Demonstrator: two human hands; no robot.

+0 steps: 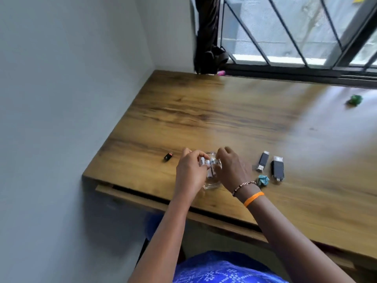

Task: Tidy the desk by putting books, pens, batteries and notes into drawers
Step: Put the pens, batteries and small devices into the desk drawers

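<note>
Nearest the camera, a slim drawer (pixel 142 198) under the front edge of the wood-grain surface (pixel 234 111) stands slightly pulled out; its inside cannot be seen. Just beyond that edge, both hands meet over a small clear glass dish (pixel 211 185). The left hand (pixel 190 172) curls its fingers (pixel 195 155) around white cylindrical batteries (pixel 211 167) with black lettering, and the right hand (pixel 230 168), wearing a beaded bracelet and an orange band at the wrist, pinches the same cluster from the other side. The batteries sit above the dish; at least three show, though the exact count is hidden by the hands.

To the right lie a crumpled teal paper ball (pixel 263 180) and two dark rectangular USB adapters (pixel 270 165) with metal plugs, side by side. To the left lies one small black-and-red stick-shaped item (pixel 167 156).

Farther right, well apart, rests a crumpled green paper ball (pixel 355 100). At the far edge, a small pink object (pixel 221 73) lies by the barred window (pixel 295 33).
</note>
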